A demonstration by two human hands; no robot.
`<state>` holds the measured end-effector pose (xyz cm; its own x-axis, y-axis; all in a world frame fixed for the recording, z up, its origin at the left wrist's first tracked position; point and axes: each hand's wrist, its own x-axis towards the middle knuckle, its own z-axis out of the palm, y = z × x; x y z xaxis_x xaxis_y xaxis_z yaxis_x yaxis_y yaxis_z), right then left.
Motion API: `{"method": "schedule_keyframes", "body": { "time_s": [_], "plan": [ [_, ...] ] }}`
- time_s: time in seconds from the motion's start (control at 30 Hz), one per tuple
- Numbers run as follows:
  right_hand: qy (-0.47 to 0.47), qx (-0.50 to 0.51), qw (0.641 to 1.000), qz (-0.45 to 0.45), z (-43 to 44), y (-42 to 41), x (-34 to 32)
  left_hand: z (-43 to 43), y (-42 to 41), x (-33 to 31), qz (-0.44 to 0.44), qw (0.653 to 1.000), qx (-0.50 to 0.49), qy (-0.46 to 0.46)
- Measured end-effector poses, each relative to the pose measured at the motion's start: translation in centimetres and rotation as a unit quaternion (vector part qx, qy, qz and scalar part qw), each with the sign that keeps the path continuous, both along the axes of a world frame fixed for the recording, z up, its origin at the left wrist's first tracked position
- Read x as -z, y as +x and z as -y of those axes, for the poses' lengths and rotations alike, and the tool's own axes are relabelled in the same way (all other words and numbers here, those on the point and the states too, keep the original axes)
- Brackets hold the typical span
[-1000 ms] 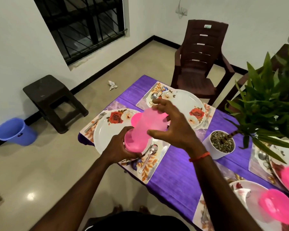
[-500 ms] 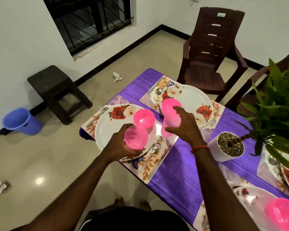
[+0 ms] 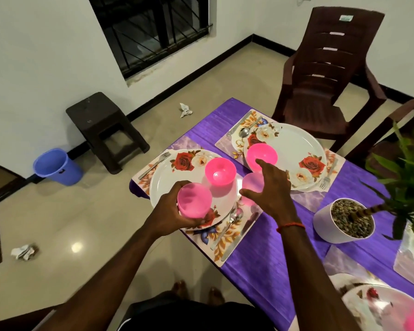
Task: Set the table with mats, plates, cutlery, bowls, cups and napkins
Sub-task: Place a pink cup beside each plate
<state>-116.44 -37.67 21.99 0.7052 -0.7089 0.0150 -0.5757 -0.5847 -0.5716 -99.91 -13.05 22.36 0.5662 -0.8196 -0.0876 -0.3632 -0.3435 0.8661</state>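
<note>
My left hand (image 3: 169,215) grips a pink cup (image 3: 194,203) above the near edge of a white rose-print plate (image 3: 175,185); a pink bowl (image 3: 220,170) sits on that plate. My right hand (image 3: 269,187) hovers with fingers spread over a second pink cup (image 3: 251,185), which stands on the purple tablecloth (image 3: 261,254) between the two floral mats. The far plate (image 3: 296,144) carries another pink bowl (image 3: 262,155). A fork (image 3: 154,164) lies left of the near plate, a spoon (image 3: 234,217) and knife to its right.
A white pot (image 3: 330,225) with a green plant stands right of my right arm. A brown chair (image 3: 328,68) faces the table's far end. More set places show at the lower right. On the floor are a dark stool (image 3: 105,130), a blue bucket (image 3: 58,167) and crumpled paper.
The stacked cups came apart. My right hand carried one cup down onto the cloth between the mats and spread its fingers; my left hand kept the other cup over the near plate.
</note>
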Motion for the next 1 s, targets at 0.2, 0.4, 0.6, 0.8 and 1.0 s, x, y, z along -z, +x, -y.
{"method": "schedule_keyframes", "body": {
  "time_s": [0.2,0.4,0.6,0.8,1.0],
  "plan": [
    [0.024,-0.063,0.988,0.138,-4.7,3.8,-5.9,-1.2,0.7,-1.0,-0.002,1.000,-0.014,0.003],
    [0.030,-0.284,0.958,-0.031,-11.8,9.4,-8.9,-3.5,3.3,-1.5,0.002,0.999,-0.041,0.016],
    [0.014,-0.289,0.957,-0.022,-17.9,16.2,-7.5,-7.7,8.8,-0.6,-0.041,0.989,-0.136,0.050],
    [0.000,-0.317,0.947,-0.056,-23.0,24.0,-7.4,-13.5,15.3,-2.4,-0.027,0.989,-0.140,0.032],
    [0.012,-0.336,0.941,-0.047,-27.4,30.3,-8.6,-18.6,20.8,-3.2,-0.053,0.984,-0.169,0.007]
  ]
}}
